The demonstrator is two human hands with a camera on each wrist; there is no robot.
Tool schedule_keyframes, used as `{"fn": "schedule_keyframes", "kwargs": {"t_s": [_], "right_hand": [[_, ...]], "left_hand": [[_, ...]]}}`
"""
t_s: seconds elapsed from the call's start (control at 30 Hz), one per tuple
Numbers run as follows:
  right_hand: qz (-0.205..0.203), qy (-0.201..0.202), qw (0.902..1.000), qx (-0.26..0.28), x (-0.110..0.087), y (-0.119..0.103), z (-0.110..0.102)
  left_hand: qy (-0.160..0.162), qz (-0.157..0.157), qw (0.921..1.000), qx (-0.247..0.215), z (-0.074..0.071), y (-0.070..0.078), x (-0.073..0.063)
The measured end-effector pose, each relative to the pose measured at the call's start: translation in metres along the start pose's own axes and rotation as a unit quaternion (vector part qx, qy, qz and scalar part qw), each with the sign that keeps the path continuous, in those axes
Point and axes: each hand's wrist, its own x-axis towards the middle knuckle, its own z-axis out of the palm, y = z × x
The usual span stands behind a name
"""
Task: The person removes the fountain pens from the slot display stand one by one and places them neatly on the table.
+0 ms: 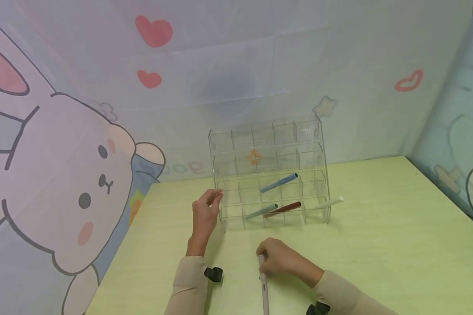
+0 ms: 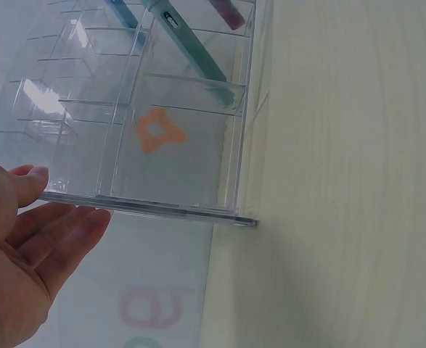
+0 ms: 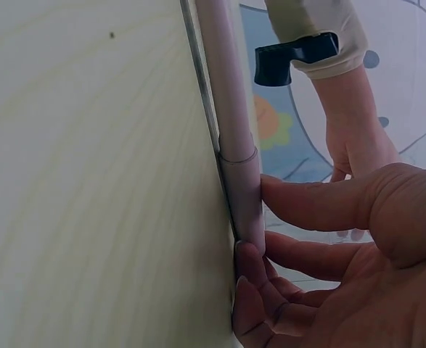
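A clear stepped display rack (image 1: 307, 131) with rows of compartments stands at the back of the table. My left hand (image 1: 205, 214) pinches its left side panel, thumb on one face and fingers on the other, as the left wrist view shows. In front of the rack, my right hand (image 1: 281, 260) holds a pale pink pen (image 1: 265, 291) by its far end, between thumb and curled fingers. That pen lies low along the tabletop, pointing toward me. Leaning in the rack are a blue pen (image 1: 280, 183), a green pen (image 1: 262, 211), a dark red pen (image 1: 282, 209) and a white pen (image 1: 334, 201).
The rack stands on a yellow-green table (image 1: 378, 245). Behind it hangs a printed cloth backdrop (image 1: 228, 52) with a rabbit and hearts. A small black camera (image 1: 214, 274) is strapped to the left wrist, another (image 1: 317, 308) to the right.
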Motion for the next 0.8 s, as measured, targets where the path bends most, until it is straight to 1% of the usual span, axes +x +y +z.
{"fn": "schedule_keyframes", "kwargs": {"t_s": [0.27, 0.53, 0.8], "right_hand": [[0.001, 0.0, 1.0, -0.001, 0.0008, 0.0004, 0.0], [0.005, -0.003, 1.0, 0.004, -0.0001, -0.0007, -0.0007], [-0.017, -0.005, 0.9998, 0.002, -0.0004, -0.0002, -0.0008]], "left_hand": [[-0.003, -0.005, 1.0, 0.0, 0.0009, -0.0002, 0.0022], [0.002, 0.003, 1.0, -0.002, 0.0007, -0.0013, 0.0015], [0.001, 0.002, 1.0, -0.001, -0.0001, -0.0003, 0.0017]]}}
